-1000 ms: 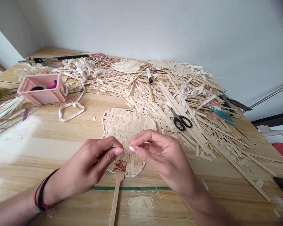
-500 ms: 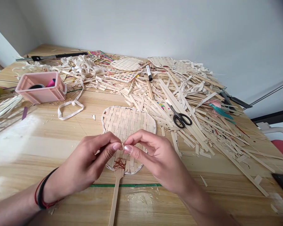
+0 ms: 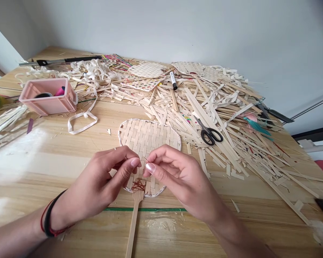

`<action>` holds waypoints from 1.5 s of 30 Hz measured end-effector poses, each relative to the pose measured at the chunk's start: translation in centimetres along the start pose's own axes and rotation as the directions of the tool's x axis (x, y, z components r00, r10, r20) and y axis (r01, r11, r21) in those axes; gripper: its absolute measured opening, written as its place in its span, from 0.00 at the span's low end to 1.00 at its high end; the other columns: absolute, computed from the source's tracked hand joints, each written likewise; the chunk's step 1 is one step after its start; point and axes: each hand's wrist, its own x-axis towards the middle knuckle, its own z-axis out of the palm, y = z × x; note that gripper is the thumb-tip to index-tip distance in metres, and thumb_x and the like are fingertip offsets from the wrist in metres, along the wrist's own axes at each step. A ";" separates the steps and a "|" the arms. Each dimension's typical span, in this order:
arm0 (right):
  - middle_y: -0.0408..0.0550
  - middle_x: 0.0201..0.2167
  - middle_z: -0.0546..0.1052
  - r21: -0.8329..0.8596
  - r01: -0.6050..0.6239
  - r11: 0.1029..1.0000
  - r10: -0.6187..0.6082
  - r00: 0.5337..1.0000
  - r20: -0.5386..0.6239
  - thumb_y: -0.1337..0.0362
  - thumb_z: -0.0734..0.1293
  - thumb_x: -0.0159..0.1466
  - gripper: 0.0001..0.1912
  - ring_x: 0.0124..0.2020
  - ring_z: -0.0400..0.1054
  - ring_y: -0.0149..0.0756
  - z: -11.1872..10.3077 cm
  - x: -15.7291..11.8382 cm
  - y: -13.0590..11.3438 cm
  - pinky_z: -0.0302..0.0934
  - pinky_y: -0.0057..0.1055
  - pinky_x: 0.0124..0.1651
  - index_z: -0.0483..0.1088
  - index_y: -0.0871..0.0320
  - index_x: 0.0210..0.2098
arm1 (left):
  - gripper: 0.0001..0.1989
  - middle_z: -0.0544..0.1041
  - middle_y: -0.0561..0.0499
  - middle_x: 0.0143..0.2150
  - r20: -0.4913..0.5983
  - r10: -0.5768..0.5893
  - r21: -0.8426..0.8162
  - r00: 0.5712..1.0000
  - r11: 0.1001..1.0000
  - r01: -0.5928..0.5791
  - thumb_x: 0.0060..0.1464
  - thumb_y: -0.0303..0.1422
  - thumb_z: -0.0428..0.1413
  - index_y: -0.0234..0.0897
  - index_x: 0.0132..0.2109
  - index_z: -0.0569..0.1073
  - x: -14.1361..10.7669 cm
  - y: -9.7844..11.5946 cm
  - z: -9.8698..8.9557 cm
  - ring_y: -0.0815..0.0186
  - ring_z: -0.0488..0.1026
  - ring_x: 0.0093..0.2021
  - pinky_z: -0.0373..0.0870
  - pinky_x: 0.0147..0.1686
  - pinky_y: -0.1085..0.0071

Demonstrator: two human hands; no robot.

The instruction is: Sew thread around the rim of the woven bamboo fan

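A woven fan [image 3: 142, 138] of pale strips with a white edging lies on the table, its flat wooden handle [image 3: 133, 222] pointing toward me. Dark red thread [image 3: 138, 185] criss-crosses where the handle meets the weave. Above the fan, my left hand [image 3: 114, 175] is closed in a pinch, and what sits between its fingertips is too small to make out. My right hand [image 3: 174, 175], also pinched, faces it across a small gap. A thin dark tip pokes up from the right fingertips; whether it is needle or thread I cannot tell.
Black-handled scissors [image 3: 210, 135] rest on loose pale strips [image 3: 174, 107] to the right. A pink box [image 3: 47, 96] stands at the left, near a white ribbon loop [image 3: 83, 123]. Farther back are a glue stick [image 3: 173, 80] and more woven pieces [image 3: 148, 69]. A green line [image 3: 161, 209] crosses the table.
My fingertips have drawn slightly apart, and a thin dark tip now shows above the right ones. The whole view has shifted a little; the fan stays in place.
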 end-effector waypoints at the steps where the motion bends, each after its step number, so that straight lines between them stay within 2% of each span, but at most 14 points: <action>1: 0.44 0.35 0.82 0.000 -0.002 1.000 0.002 1.000 -0.004 0.59 0.72 0.71 0.06 0.38 0.78 0.35 0.0 0.0 0.0 0.72 0.33 0.45 0.74 0.54 0.40 | 0.14 0.75 0.56 0.29 -0.002 0.001 0.002 1.000 1.000 -0.001 0.74 0.33 0.52 0.37 0.39 0.76 0.0 0.0 0.0 0.74 0.70 0.27 0.67 0.30 0.77; 19: 0.44 0.36 0.81 -0.115 0.038 0.993 -0.043 0.998 -0.043 0.62 0.71 0.70 0.03 0.39 0.78 0.35 0.2 -0.1 0.2 0.72 0.33 0.44 0.75 0.53 0.40 | 0.15 0.73 0.57 0.26 -0.028 -0.018 0.039 0.999 0.999 0.019 0.73 0.34 0.53 0.36 0.36 0.76 0.1 0.3 -0.1 0.74 0.68 0.25 0.65 0.27 0.78; 28: 0.45 0.35 0.82 -0.103 0.027 0.994 -0.032 0.999 -0.041 0.60 0.72 0.70 0.04 0.38 0.78 0.37 0.1 -0.2 0.1 0.73 0.35 0.43 0.75 0.53 0.39 | 0.14 0.74 0.57 0.26 -0.023 -0.003 0.053 1.000 0.999 0.004 0.73 0.33 0.53 0.36 0.37 0.77 0.2 0.3 -0.1 0.74 0.67 0.25 0.64 0.26 0.78; 45: 0.44 0.35 0.82 -0.106 0.016 0.994 -0.019 0.999 -0.031 0.61 0.72 0.70 0.04 0.37 0.79 0.36 0.1 -0.2 -0.1 0.72 0.32 0.42 0.75 0.54 0.40 | 0.13 0.74 0.58 0.27 -0.020 -0.002 0.047 1.000 0.999 0.003 0.73 0.33 0.53 0.37 0.38 0.77 0.1 0.2 -0.1 0.74 0.68 0.26 0.64 0.27 0.78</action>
